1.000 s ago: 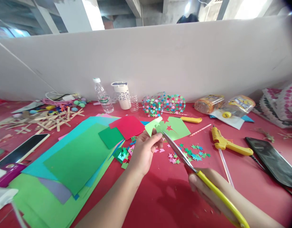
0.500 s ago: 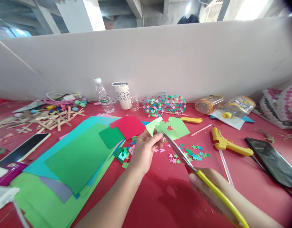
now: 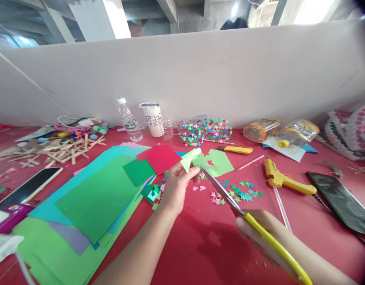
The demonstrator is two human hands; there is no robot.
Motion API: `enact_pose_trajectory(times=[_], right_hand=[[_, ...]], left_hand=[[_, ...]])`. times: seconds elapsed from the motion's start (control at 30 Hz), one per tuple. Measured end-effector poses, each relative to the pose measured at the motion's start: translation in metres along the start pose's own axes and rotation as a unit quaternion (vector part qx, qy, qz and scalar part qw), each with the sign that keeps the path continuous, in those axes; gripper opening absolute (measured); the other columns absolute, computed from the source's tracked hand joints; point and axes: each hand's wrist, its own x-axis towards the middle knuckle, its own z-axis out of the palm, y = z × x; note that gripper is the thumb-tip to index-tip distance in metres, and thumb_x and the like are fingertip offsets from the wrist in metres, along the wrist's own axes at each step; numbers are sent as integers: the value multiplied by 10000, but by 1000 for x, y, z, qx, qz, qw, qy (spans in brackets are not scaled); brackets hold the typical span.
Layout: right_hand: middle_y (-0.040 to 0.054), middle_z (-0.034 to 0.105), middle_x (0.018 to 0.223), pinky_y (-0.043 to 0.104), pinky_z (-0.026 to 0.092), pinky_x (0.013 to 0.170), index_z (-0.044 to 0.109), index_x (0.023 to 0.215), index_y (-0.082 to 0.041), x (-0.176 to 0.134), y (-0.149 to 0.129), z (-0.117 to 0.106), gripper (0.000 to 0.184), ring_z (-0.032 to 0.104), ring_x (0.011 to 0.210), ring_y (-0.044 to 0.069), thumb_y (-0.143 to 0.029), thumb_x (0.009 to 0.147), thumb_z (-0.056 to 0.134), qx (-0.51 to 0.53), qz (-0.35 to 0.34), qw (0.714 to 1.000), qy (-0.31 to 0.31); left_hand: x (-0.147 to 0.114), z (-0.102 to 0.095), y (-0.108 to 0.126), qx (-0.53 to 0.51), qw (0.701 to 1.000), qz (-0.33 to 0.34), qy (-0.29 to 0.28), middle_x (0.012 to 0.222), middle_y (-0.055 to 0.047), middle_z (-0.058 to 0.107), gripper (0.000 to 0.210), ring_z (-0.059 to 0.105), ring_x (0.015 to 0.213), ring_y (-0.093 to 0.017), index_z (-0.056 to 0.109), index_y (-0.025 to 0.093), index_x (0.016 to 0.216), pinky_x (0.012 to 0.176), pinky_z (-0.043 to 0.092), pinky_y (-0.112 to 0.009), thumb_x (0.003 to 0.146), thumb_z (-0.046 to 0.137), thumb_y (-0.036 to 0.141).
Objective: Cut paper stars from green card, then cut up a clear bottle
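My left hand (image 3: 176, 184) pinches a light green sheet of paper (image 3: 225, 161) between thumb and fingers. Star-shaped holes have been cut through the sheet, and its left end curls up. My right hand (image 3: 256, 227) is wrapped around the yellow handles of a pair of scissors (image 3: 225, 193). Their blades point up and left, with the tips at the paper beside my left thumb. Whether the tips bite into the paper, I cannot tell. On the table just below the paper lie several small paper stars (image 3: 244, 192) in green, blue and pink.
Coloured sheets (image 3: 102, 198) are stacked on the left. Behind stand a water bottle (image 3: 130, 120), a cup (image 3: 152, 118) and star-covered balls (image 3: 192, 132). A utility knife (image 3: 238, 150), a yellow glue gun (image 3: 289, 184) and a dark tablet (image 3: 342, 202) lie to the right, craft sticks (image 3: 78, 149) far left.
My left hand and the green paper have shifted slightly left, uncovering more of the utility knife's tip. The scissor tips moved a little left and down with them.
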Motion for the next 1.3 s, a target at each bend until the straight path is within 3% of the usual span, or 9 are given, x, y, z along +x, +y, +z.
enact_pose_trajectory(times=[0.3,0.53,0.7,1.03,1.3], right_hand=[[-92,306,499,192,276,365,431,673,-208,-5,-2,0,688,311,378,66,-886,694,320,43,-32,998,15],[-83,366,450,203,323,389,478,685,-197,-4,3,2,662,331,369,70,-838,755,328,48,-71,996,9],[-88,349,470,200,301,377,490,690,-191,-3,5,6,702,315,359,64,-866,729,301,57,-56,997,20],[-89,355,417,192,257,329,428,661,-216,3,7,11,613,307,316,63,-810,781,333,27,-18,999,23],[-84,356,428,213,337,397,437,663,-211,-2,3,9,687,345,356,80,-874,729,267,51,-70,996,15]], left_hand=[[-1,3,2,56,998,24,-13,596,34,526,164,476,591,-111,554,196,659,605,374,-247,801,630,228],[-4,7,1,58,998,20,-16,617,38,507,86,458,585,-110,585,201,713,609,383,-242,789,622,218],[-6,12,-4,31,999,6,-5,654,47,508,52,458,580,-90,616,211,736,614,391,-226,783,636,221],[-7,16,-6,-2,1000,-6,16,640,45,531,68,452,580,-85,630,203,718,601,397,-213,762,672,231],[-9,18,-3,9,1000,-11,-15,683,44,526,66,452,604,-82,629,199,723,573,400,-198,741,690,213]])
